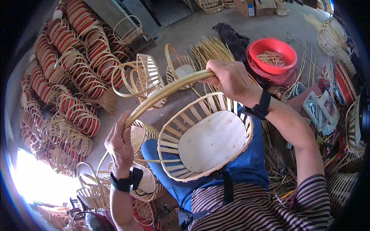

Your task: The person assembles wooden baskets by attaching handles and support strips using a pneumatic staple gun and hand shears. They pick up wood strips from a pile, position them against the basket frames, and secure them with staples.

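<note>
An oval basket (212,141) of pale split bamboo, with a flat wooden base and spaced side slats, rests on my lap over blue trousers. Above it arches a thick, pale bamboo handle (169,89). My left hand (119,144) is closed around the handle's left part, thumb along it. My right hand (233,81) grips its other end above the basket's far rim. Below my left hand a thinner strip curves round to the basket's left side. Where the handle's right end goes is hidden behind my right hand. Both wrists wear black bands.
Stacks of red-and-tan baskets (83,57) fill the left. More handled baskets (149,77) stand just ahead and by my left knee. A red basin (273,56) holding short sticks sits at far right, beside bamboo strips (212,50). A white tool tray (320,109) lies right.
</note>
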The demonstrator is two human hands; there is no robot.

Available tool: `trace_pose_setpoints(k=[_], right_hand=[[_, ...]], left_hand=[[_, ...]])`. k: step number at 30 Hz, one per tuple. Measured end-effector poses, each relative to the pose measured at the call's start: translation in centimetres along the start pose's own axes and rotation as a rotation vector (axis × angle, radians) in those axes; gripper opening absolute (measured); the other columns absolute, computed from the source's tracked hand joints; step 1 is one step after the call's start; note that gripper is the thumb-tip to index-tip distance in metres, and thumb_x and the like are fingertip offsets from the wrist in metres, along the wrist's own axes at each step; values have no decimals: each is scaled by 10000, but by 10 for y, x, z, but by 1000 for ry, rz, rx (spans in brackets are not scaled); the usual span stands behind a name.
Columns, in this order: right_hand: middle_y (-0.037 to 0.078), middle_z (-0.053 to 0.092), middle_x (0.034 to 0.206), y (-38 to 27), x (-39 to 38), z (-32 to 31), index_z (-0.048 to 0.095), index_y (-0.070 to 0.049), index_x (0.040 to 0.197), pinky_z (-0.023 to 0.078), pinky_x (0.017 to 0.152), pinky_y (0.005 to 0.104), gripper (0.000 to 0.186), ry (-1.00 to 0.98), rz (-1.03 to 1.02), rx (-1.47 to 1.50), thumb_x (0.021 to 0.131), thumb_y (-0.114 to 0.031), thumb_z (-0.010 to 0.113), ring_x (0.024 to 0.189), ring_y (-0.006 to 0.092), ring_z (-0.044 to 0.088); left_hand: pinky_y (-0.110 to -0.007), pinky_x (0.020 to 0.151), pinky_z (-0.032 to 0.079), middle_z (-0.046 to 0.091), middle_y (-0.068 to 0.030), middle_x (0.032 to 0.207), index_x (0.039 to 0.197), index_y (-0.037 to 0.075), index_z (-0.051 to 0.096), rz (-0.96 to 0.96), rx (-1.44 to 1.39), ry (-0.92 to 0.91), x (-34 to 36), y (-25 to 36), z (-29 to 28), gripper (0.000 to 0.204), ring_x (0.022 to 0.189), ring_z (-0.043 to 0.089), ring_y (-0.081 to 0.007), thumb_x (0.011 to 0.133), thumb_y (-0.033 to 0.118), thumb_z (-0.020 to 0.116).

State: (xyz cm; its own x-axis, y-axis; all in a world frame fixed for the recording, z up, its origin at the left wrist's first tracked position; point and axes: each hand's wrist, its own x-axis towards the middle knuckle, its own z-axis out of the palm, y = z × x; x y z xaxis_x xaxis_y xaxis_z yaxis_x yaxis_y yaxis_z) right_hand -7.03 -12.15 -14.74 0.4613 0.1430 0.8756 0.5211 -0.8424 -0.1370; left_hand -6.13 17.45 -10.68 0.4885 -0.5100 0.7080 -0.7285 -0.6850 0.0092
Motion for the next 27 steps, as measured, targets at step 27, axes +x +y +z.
trace_pose_setpoints(k=[27], right_hand=[[161, 547, 848, 34, -221, -115, 495, -25, 1016, 421, 702, 358, 451, -319, 1292, -509, 637, -224, 639, 792, 291, 543]], left_hand=[[-302, 555, 418, 520, -85, 743, 1025, 136, 538, -17, 4, -210, 28, 38, 10, 329, 637, 522, -222, 714, 34, 513]])
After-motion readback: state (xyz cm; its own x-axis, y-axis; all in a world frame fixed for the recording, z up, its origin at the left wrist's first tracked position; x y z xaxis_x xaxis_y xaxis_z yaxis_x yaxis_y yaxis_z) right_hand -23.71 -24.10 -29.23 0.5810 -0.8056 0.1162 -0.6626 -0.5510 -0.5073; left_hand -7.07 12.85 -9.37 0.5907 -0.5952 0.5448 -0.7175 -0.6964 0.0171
